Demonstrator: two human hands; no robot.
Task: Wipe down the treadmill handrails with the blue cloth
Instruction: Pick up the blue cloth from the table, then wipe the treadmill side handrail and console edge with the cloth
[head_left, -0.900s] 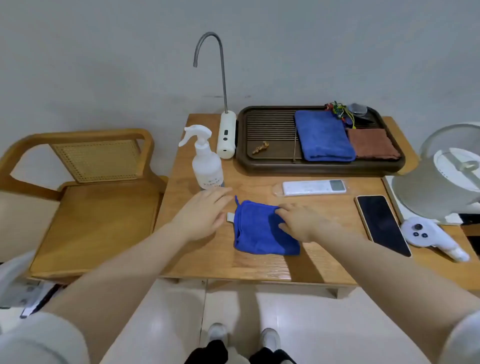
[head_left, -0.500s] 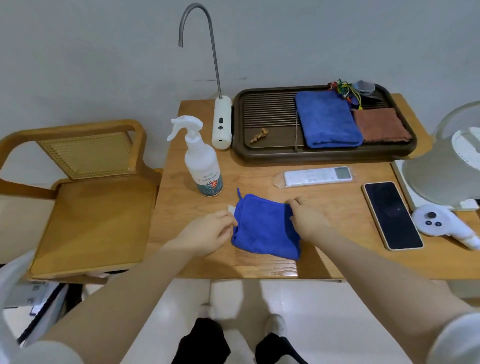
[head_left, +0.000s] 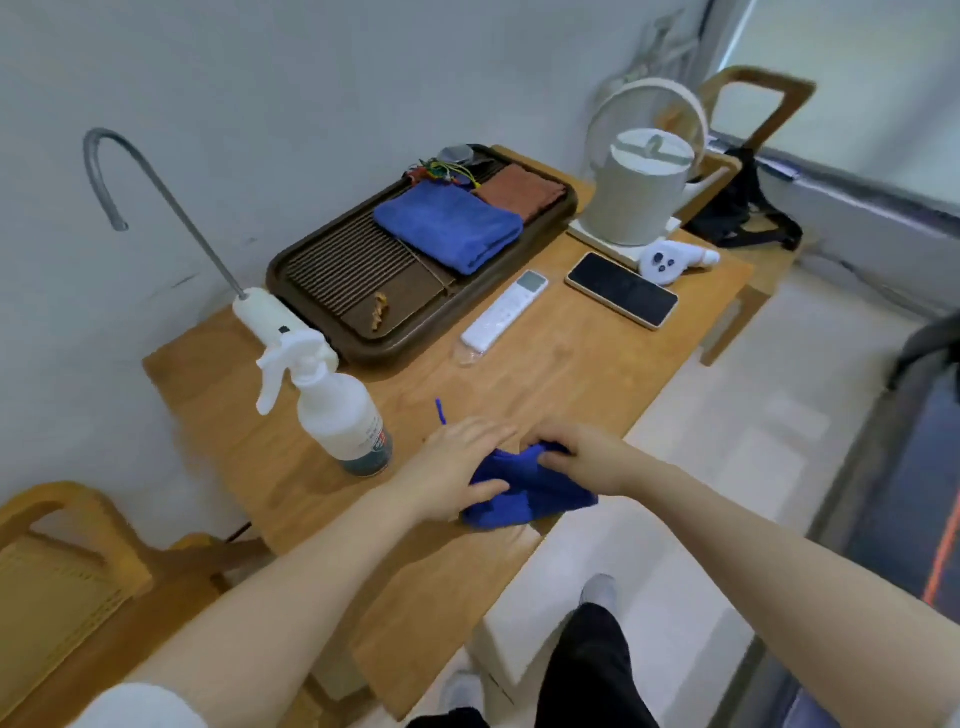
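Lying bunched at the near edge of the wooden bench (head_left: 571, 374), small blue microfibre cloth (head_left: 530, 488), left hand (head_left: 462, 462) flat on its left side with fingers straight, right hand (head_left: 582, 454) pinching its top fold

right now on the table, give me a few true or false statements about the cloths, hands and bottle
1. Both hands are on the blue cloth at the table's near edge. True: left hand, right hand.
2. The spray bottle lies on its side. False: it stands upright.
3. A second blue cloth lies folded in the dark tray. True.
4. The phone sits inside the tray. False: it lies on the table beside the tray.
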